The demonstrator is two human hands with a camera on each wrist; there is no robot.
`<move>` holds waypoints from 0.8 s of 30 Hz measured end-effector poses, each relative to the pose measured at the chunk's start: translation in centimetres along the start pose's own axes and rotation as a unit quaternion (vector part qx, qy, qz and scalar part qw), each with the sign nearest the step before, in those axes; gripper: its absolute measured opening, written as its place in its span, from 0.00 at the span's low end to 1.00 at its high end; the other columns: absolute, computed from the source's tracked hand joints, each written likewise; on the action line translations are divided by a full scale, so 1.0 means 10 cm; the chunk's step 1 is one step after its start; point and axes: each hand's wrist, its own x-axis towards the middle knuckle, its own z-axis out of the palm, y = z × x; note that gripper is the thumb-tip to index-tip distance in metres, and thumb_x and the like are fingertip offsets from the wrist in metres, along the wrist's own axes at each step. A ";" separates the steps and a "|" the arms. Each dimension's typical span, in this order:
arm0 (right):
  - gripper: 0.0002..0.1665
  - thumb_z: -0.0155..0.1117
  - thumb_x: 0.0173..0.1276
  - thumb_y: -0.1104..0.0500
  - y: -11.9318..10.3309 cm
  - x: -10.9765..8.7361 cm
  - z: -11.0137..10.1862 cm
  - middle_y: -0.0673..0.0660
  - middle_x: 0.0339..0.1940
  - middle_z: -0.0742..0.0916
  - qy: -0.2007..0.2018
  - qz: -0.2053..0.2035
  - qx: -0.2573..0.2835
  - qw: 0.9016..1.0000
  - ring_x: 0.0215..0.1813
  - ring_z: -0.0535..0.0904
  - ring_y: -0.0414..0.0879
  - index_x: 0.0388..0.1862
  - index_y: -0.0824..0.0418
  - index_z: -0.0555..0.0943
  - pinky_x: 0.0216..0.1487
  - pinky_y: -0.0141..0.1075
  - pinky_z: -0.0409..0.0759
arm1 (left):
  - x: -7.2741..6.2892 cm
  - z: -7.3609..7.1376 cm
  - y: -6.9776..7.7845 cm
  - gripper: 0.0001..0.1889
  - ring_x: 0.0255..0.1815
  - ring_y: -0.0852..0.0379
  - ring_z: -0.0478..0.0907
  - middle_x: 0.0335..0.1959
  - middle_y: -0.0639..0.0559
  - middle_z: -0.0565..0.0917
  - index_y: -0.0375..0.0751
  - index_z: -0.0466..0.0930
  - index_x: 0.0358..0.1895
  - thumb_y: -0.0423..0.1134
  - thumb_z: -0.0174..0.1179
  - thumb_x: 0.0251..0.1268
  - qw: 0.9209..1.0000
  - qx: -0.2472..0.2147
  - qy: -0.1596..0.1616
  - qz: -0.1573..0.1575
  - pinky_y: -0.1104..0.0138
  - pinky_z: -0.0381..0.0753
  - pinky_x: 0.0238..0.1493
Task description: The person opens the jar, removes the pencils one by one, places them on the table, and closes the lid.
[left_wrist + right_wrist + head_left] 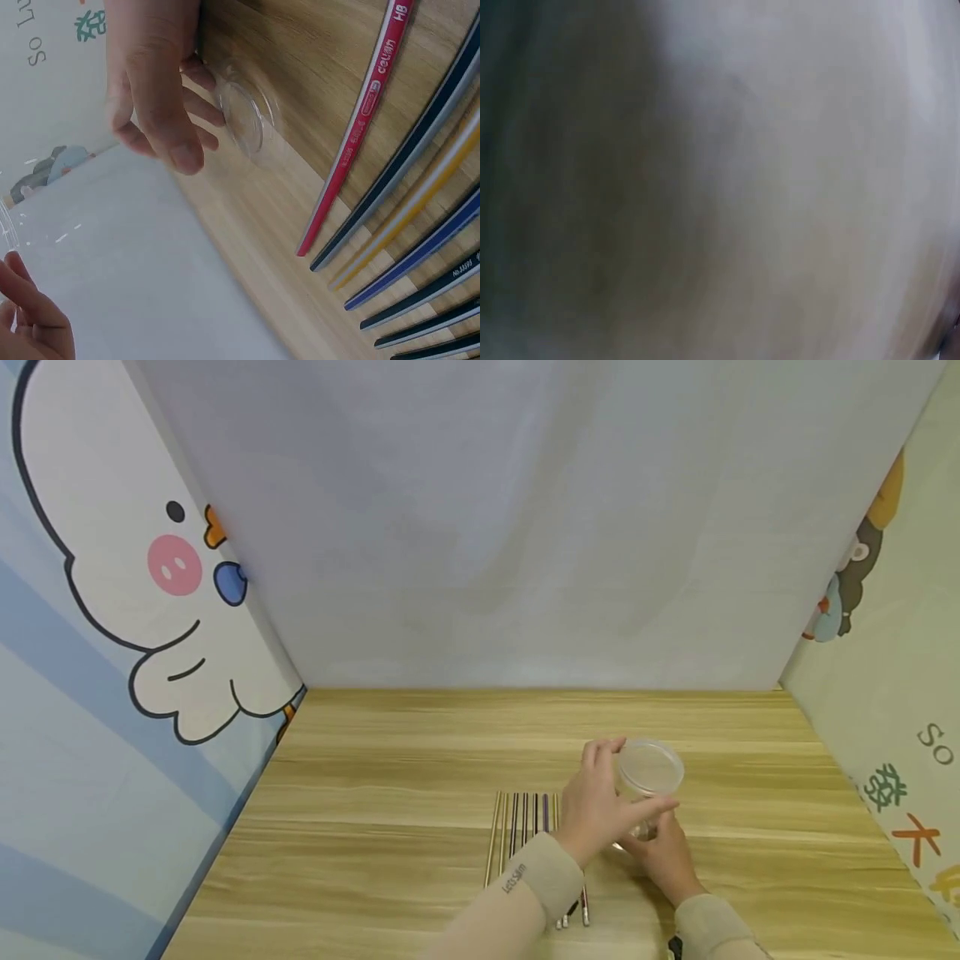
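A clear round plastic container point(651, 767) stands between both hands on the right side of the table, its round rim facing up. My left hand point(603, 806) holds it near the rim, with fingers on the far left and the thumb across the front. Lower down, my right hand point(663, 856) grips the container near its base. In the left wrist view the right hand point(154, 82) shows beside the see-through round base point(244, 120), and part of the left hand point(34, 319) appears at the lower left. The right wrist view is too blurred to read.
Several pencils point(513, 822) lie side by side on the wooden table point(360, 827), left of the hands and partly under the left forearm. A red pencil point(356, 127) is closest to the container. A pale wall point(480, 568) rises behind, with printed panels at both sides.
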 end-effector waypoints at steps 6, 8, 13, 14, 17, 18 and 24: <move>0.53 0.74 0.61 0.53 0.00 0.00 0.00 0.73 0.73 0.66 -0.019 0.000 0.045 0.999 0.72 0.63 0.71 0.73 0.66 0.50 0.69 0.65 0.64 | 0.08 -0.12 -0.11 0.48 0.43 0.64 0.78 0.72 0.61 0.68 0.57 0.63 0.74 0.58 0.76 0.48 0.990 -0.118 -0.079 0.005 0.72 0.78 0.44; 0.52 0.75 0.61 0.52 -0.01 0.00 0.01 0.72 0.73 0.67 -0.019 0.002 0.054 0.998 0.72 0.64 0.70 0.72 0.65 0.52 0.70 0.65 0.63 | 0.10 -0.13 -0.13 0.47 0.46 0.65 0.77 0.70 0.62 0.70 0.58 0.63 0.75 0.53 0.77 0.49 0.982 -0.160 -0.105 -0.001 0.71 0.77 0.48; 0.53 0.74 0.62 0.51 -0.03 -0.01 0.01 0.71 0.72 0.69 -0.020 0.003 0.054 0.998 0.71 0.66 0.69 0.72 0.65 0.51 0.67 0.65 0.65 | 0.13 -0.13 -0.17 0.44 0.29 0.67 0.70 0.34 0.60 0.78 0.61 0.66 0.73 0.47 0.77 0.50 0.966 -0.222 -0.132 -0.036 0.74 0.72 0.33; 0.53 0.74 0.62 0.51 -0.03 0.00 0.01 0.71 0.71 0.70 -0.019 0.001 0.053 0.998 0.71 0.66 0.69 0.72 0.65 0.51 0.67 0.65 0.66 | 0.12 -0.13 -0.17 0.43 0.25 0.66 0.68 0.29 0.59 0.74 0.61 0.67 0.72 0.47 0.77 0.50 0.965 -0.223 -0.130 -0.041 0.74 0.70 0.29; 0.52 0.75 0.61 0.52 -0.01 0.01 0.01 0.71 0.71 0.70 -0.014 -0.001 0.051 0.999 0.70 0.67 0.68 0.72 0.65 0.51 0.67 0.64 0.66 | 0.11 -0.09 -0.16 0.42 0.24 0.66 0.67 0.29 0.60 0.73 0.62 0.69 0.70 0.49 0.78 0.48 0.970 -0.213 -0.109 -0.051 0.73 0.69 0.26; 0.52 0.75 0.61 0.52 -0.01 0.01 0.02 0.71 0.70 0.70 -0.013 0.000 0.048 0.999 0.70 0.67 0.68 0.72 0.65 0.52 0.67 0.64 0.66 | 0.10 -0.08 -0.15 0.41 0.24 0.66 0.67 0.31 0.61 0.73 0.62 0.70 0.69 0.51 0.78 0.48 0.973 -0.204 -0.098 -0.053 0.73 0.69 0.26; 0.52 0.75 0.60 0.56 0.01 0.00 0.00 0.75 0.67 0.72 -0.004 0.007 0.019 1.000 0.66 0.70 0.69 0.71 0.70 0.53 0.64 0.60 0.71 | 0.02 0.03 -0.05 0.42 0.38 0.67 0.74 0.51 0.64 0.79 0.60 0.71 0.66 0.58 0.78 0.42 0.986 -0.150 -0.021 -0.071 0.71 0.75 0.40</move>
